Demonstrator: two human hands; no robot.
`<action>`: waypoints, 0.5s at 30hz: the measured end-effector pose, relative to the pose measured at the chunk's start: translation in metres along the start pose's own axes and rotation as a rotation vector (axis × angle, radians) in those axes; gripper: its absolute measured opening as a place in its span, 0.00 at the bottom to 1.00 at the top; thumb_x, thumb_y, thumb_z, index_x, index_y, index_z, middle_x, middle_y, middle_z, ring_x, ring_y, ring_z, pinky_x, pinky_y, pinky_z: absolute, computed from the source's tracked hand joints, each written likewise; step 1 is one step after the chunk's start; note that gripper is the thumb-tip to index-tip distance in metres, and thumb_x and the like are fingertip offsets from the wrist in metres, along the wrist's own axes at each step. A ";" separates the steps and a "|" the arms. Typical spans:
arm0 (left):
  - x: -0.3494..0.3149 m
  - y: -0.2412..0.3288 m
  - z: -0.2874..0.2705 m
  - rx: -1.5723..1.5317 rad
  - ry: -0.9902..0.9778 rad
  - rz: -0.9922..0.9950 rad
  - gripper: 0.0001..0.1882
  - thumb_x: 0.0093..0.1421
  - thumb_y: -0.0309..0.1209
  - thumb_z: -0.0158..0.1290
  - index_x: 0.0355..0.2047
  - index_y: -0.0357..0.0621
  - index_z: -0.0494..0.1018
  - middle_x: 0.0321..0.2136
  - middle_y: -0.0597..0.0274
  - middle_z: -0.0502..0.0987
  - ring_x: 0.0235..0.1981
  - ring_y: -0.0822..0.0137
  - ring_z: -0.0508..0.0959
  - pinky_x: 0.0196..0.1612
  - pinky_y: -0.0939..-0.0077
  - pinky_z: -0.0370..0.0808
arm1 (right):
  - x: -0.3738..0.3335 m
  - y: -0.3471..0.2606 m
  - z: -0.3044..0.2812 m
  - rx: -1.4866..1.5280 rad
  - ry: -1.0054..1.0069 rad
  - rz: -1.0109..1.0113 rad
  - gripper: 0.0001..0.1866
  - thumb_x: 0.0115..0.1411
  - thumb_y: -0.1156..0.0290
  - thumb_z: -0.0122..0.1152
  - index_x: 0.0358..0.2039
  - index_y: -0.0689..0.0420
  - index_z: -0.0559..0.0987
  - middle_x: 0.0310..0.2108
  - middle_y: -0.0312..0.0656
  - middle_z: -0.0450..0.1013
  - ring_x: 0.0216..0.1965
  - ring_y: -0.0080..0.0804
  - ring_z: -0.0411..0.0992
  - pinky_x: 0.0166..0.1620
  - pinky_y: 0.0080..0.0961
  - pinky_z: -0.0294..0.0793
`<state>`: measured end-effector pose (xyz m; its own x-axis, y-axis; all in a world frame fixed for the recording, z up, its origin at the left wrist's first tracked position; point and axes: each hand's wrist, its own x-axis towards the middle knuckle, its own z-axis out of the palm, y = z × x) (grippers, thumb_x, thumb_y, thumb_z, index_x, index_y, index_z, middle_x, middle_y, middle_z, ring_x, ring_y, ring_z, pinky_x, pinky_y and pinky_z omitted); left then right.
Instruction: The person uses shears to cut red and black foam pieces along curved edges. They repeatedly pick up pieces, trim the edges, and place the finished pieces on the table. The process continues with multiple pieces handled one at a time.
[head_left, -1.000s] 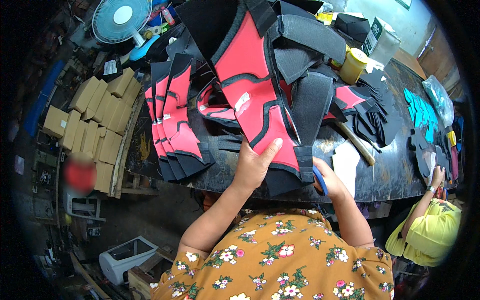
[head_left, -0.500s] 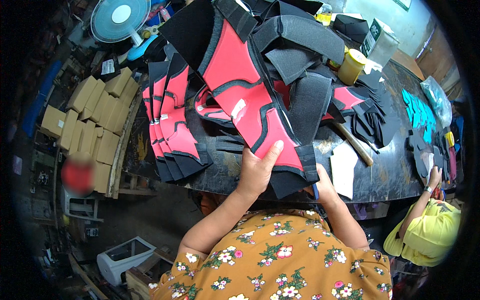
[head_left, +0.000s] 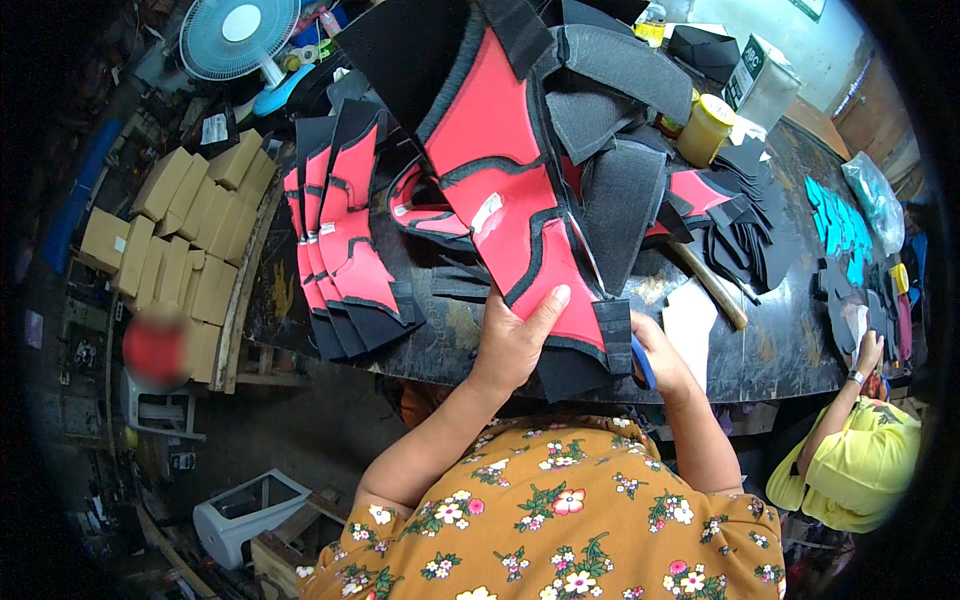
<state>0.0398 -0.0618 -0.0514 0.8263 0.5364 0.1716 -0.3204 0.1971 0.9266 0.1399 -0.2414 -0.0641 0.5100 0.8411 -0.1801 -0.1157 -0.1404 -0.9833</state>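
A pink padded fabric panel (head_left: 500, 215) with black trim and black end flaps is raised over the near edge of the table. My left hand (head_left: 515, 340) grips its lower left edge, thumb on the pink face, other fingers behind. Beside its lower right corner, my right hand (head_left: 660, 360) is closed on what look like scissors (head_left: 643, 362); only a blue handle loop shows, and the blades are out of sight. Several matching pink and black panels (head_left: 350, 260) lie overlapped at the left.
Dark padded pieces (head_left: 620, 75) heap up behind the panel. Right of my hands lie a wooden-handled tool (head_left: 708, 287) and a white sheet (head_left: 690, 325). A yellow jar (head_left: 705, 130) stands farther back. Cardboard boxes (head_left: 190, 215) are stacked left; a co-worker in yellow (head_left: 850, 455) is at right.
The panel's upper part has shifted slightly right. My right hand has moved a little right and away from the panel corner, showing more of the blue handle. My left hand keeps its grip.
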 end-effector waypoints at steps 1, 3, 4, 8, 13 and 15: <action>0.000 0.001 0.000 -0.006 0.003 -0.011 0.11 0.63 0.26 0.58 0.45 0.37 0.75 0.40 0.64 0.80 0.40 0.73 0.78 0.48 0.75 0.74 | 0.000 -0.001 0.002 0.063 -0.014 -0.023 0.22 0.61 0.68 0.59 0.55 0.63 0.74 0.46 0.37 0.77 0.47 0.20 0.72 0.53 0.22 0.70; -0.001 0.000 0.001 -0.016 0.017 -0.017 0.11 0.63 0.25 0.58 0.45 0.37 0.75 0.39 0.64 0.80 0.40 0.73 0.78 0.47 0.75 0.74 | -0.002 0.001 0.011 0.164 0.009 -0.094 0.23 0.59 0.68 0.62 0.54 0.63 0.75 0.45 0.37 0.78 0.45 0.19 0.73 0.52 0.21 0.71; -0.001 0.000 0.003 -0.020 0.029 -0.013 0.10 0.63 0.25 0.57 0.45 0.37 0.75 0.39 0.64 0.80 0.40 0.73 0.78 0.47 0.75 0.74 | -0.003 0.002 0.013 0.185 0.029 -0.077 0.23 0.58 0.69 0.63 0.53 0.63 0.75 0.45 0.37 0.78 0.46 0.19 0.73 0.52 0.22 0.71; -0.001 -0.005 0.009 -0.073 0.079 0.041 0.09 0.63 0.25 0.57 0.44 0.37 0.75 0.39 0.65 0.80 0.40 0.73 0.78 0.47 0.75 0.74 | -0.002 0.013 0.018 0.164 0.086 -0.098 0.21 0.55 0.72 0.67 0.49 0.64 0.78 0.46 0.36 0.78 0.46 0.21 0.72 0.53 0.23 0.71; -0.003 -0.009 0.012 -0.160 0.092 0.000 0.12 0.63 0.24 0.57 0.47 0.38 0.74 0.42 0.64 0.79 0.41 0.74 0.77 0.48 0.75 0.74 | 0.001 0.031 0.020 0.237 0.142 -0.095 0.20 0.52 0.78 0.65 0.47 0.64 0.79 0.44 0.36 0.78 0.46 0.21 0.72 0.53 0.23 0.71; -0.004 -0.008 0.013 -0.170 0.074 -0.005 0.13 0.64 0.24 0.57 0.48 0.38 0.73 0.43 0.64 0.79 0.42 0.74 0.77 0.49 0.75 0.74 | 0.000 0.035 0.019 0.242 0.154 -0.083 0.20 0.52 0.80 0.64 0.48 0.64 0.79 0.44 0.36 0.78 0.45 0.21 0.73 0.53 0.23 0.71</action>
<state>0.0452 -0.0760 -0.0550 0.7938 0.5928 0.1360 -0.3952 0.3328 0.8562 0.1196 -0.2366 -0.0976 0.6476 0.7526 -0.1194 -0.2586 0.0696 -0.9635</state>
